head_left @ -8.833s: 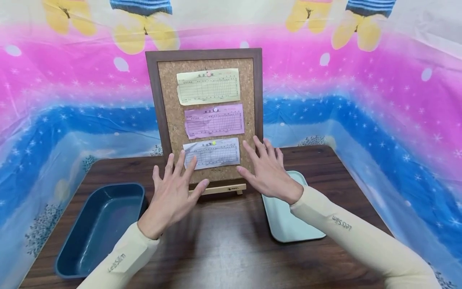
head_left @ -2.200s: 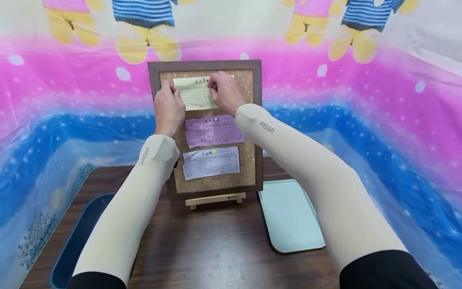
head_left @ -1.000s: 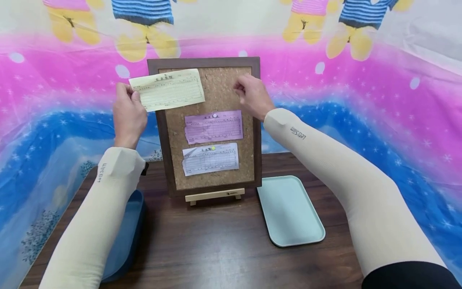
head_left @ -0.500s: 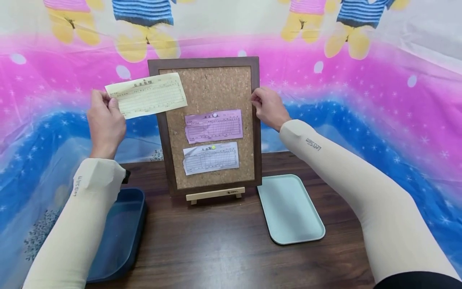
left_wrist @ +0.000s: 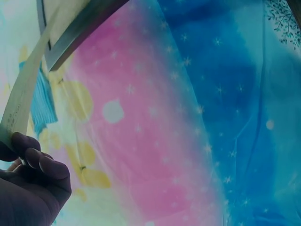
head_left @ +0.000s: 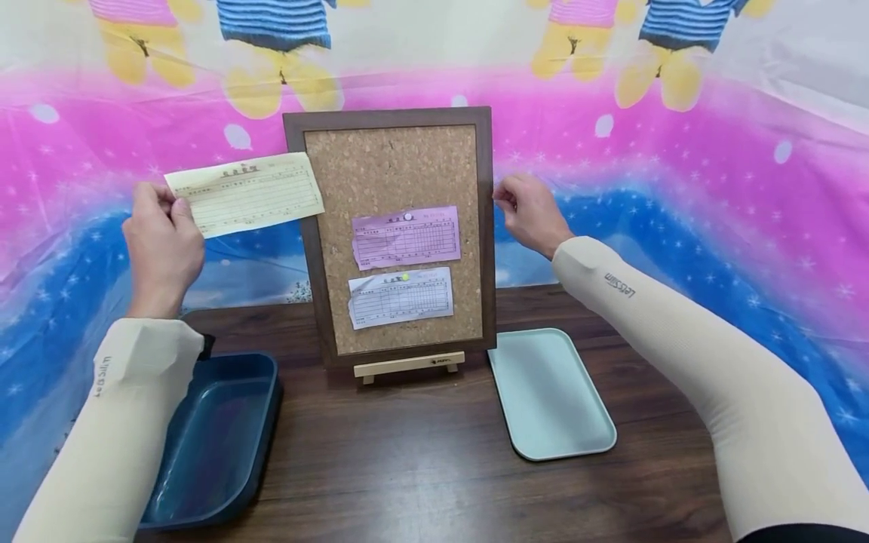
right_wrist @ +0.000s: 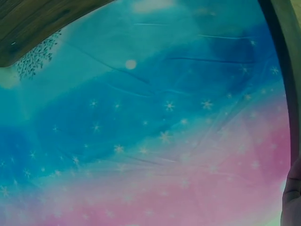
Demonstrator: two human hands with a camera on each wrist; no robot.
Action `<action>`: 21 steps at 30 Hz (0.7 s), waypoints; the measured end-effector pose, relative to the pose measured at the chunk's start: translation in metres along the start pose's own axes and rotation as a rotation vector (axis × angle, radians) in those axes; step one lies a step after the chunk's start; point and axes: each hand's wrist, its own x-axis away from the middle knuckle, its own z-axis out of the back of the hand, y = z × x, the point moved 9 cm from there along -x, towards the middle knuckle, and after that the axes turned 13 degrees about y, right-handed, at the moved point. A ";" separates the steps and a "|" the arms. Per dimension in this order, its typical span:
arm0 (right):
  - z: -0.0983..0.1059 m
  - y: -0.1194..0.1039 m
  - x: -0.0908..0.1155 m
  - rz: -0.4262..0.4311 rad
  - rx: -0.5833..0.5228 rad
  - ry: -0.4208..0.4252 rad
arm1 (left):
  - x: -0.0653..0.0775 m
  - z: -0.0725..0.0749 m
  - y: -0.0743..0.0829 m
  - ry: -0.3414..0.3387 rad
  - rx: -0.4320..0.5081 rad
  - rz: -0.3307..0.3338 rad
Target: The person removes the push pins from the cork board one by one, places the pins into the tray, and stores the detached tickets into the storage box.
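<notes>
My left hand [head_left: 163, 249] pinches a pale yellow receipt slip [head_left: 251, 194] by its left end, raised beside the corkboard [head_left: 380, 173]. The slip's right end overlaps the board's wooden frame; in the left wrist view the slip [left_wrist: 21, 94] appears nearly edge-on. Just past the board's right side, my right hand [head_left: 536, 215] has thumb and fingertips drawn together in a pinch. The pink pushpin from the yellow slip is gone from the cork, hidden in those fingers. A purple slip [head_left: 407, 240] under a white pushpin [head_left: 407, 216] and a white slip [head_left: 400, 300] under a yellow pushpin [head_left: 405, 277] hang on the cork.
The corkboard stands on a small wooden easel [head_left: 407, 365] on a dark wood table [head_left: 380, 460]. A deep blue bin [head_left: 268, 422] is at the left, partly behind my left sleeve. A shallow pale green tray [head_left: 553, 392] lies right of the easel. A printed cloth [head_left: 557, 151] surrounds the table.
The yellow slip came off the board and moved left and lower with my left hand. My right hand took its pink pushpin and withdrew right and down past the frame.
</notes>
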 end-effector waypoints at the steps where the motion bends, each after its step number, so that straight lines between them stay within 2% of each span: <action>1: 0.001 0.001 0.002 0.008 0.001 0.001 | -0.001 0.004 -0.001 0.010 -0.006 0.001; 6: 0.004 0.008 0.012 0.027 0.004 -0.002 | 0.000 0.020 -0.011 0.007 -0.036 0.023; 13: 0.003 0.018 0.025 0.022 0.017 -0.020 | 0.003 0.038 -0.024 -0.015 -0.099 0.011; 21: -0.002 0.027 0.038 0.026 0.030 -0.036 | 0.016 0.050 -0.045 -0.053 -0.207 0.003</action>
